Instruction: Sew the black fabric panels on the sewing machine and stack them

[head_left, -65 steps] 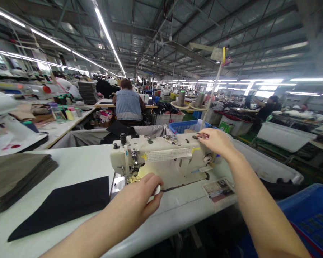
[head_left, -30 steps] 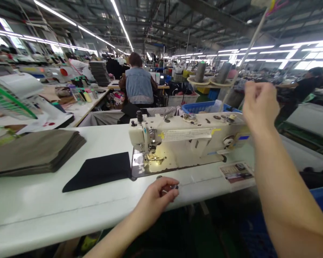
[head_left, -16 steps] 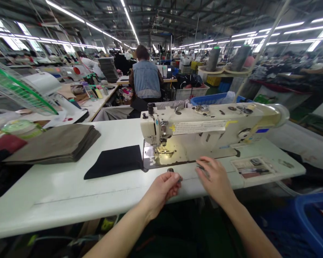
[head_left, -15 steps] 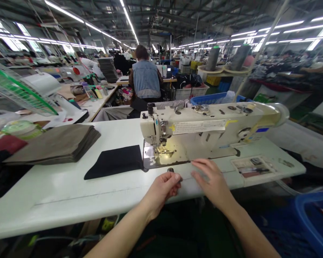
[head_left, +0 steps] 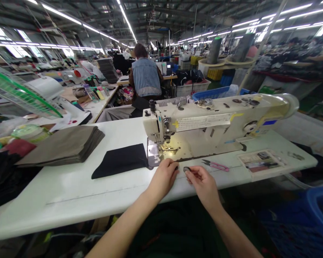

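In front of the sewing machine [head_left: 204,122], both my hands are just above the white table's near edge. My left hand [head_left: 164,177] is closed in a pinch near the needle plate; a bit of something small and dark shows at its fingertips, too hidden to name. Between thumb and fingers, my right hand [head_left: 203,184] pinches a small round metal bobbin [head_left: 186,169]. Pink-handled thread snips [head_left: 216,165] lie on the table just right of that hand. A folded black cloth piece [head_left: 121,160] lies flat left of the needle plate.
A thick stack of grey-brown cloth pieces [head_left: 61,145] is on the table's left. At the right, a small tray [head_left: 261,163] holds tools. A fan [head_left: 24,91] stands far left, and a blue basket [head_left: 312,204] is low at right. A co-worker [head_left: 146,75] sits ahead.
My right hand, open before, has moved down and closed on the bobbin, uncovering the snips. My left hand has moved slightly forward, still pinched. The view has shifted a little.
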Tool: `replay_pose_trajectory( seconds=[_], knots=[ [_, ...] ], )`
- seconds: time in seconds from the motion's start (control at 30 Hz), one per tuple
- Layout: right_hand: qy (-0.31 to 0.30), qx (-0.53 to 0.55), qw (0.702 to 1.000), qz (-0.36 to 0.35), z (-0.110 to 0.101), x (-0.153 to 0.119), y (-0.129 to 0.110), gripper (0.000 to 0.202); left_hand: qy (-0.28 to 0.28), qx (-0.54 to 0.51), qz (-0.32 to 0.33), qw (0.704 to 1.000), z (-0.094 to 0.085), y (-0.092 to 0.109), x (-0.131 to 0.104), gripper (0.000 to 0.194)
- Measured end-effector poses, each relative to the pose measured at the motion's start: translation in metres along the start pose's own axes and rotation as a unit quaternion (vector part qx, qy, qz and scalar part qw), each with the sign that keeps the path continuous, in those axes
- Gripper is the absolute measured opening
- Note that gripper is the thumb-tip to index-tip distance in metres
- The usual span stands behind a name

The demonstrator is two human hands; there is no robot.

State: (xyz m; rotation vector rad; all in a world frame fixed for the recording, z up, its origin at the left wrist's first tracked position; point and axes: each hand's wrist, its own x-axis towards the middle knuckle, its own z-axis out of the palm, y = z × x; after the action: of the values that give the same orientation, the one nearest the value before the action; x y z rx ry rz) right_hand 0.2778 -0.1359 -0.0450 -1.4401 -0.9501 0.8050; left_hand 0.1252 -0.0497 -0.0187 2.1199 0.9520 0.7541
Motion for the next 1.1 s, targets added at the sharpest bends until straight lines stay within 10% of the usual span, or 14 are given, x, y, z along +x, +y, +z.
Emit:
replay_pose_trajectory(
  seconds=[0.1,0.27,0.47,0.77,0.93,1.1],
  knots=[
    [0.025,-0.032,0.998,-0.057,0.002,-0.001,-0.002,0.026,0.028,-0.205,-0.141,0.968,0.001,0.003,-0.002,0.019],
    [0.002,-0.214,0.913,-0.346,-0.004,0.000,-0.018,0.021,-0.012,-0.524,-0.319,0.790,-0.011,0.020,-0.012,0.024],
    [-0.116,-0.307,0.808,-0.490,-0.013,0.005,-0.039,0.034,-0.028,-0.525,-0.322,0.787,-0.025,0.026,-0.022,0.039],
    [-0.092,-0.259,0.873,-0.403,0.004,-0.002,-0.050,0.021,-0.013,-0.574,-0.304,0.761,-0.033,0.021,-0.030,0.038],
    [-0.069,-0.126,0.966,-0.216,0.020,-0.014,-0.050,0.019,-0.014,-0.635,-0.297,0.713,-0.037,0.016,-0.036,0.030],
    [-0.037,-0.063,0.995,-0.070,0.016,-0.008,-0.049,0.024,-0.033,-0.637,-0.297,0.710,-0.042,0.014,-0.045,0.035]
  ],
)
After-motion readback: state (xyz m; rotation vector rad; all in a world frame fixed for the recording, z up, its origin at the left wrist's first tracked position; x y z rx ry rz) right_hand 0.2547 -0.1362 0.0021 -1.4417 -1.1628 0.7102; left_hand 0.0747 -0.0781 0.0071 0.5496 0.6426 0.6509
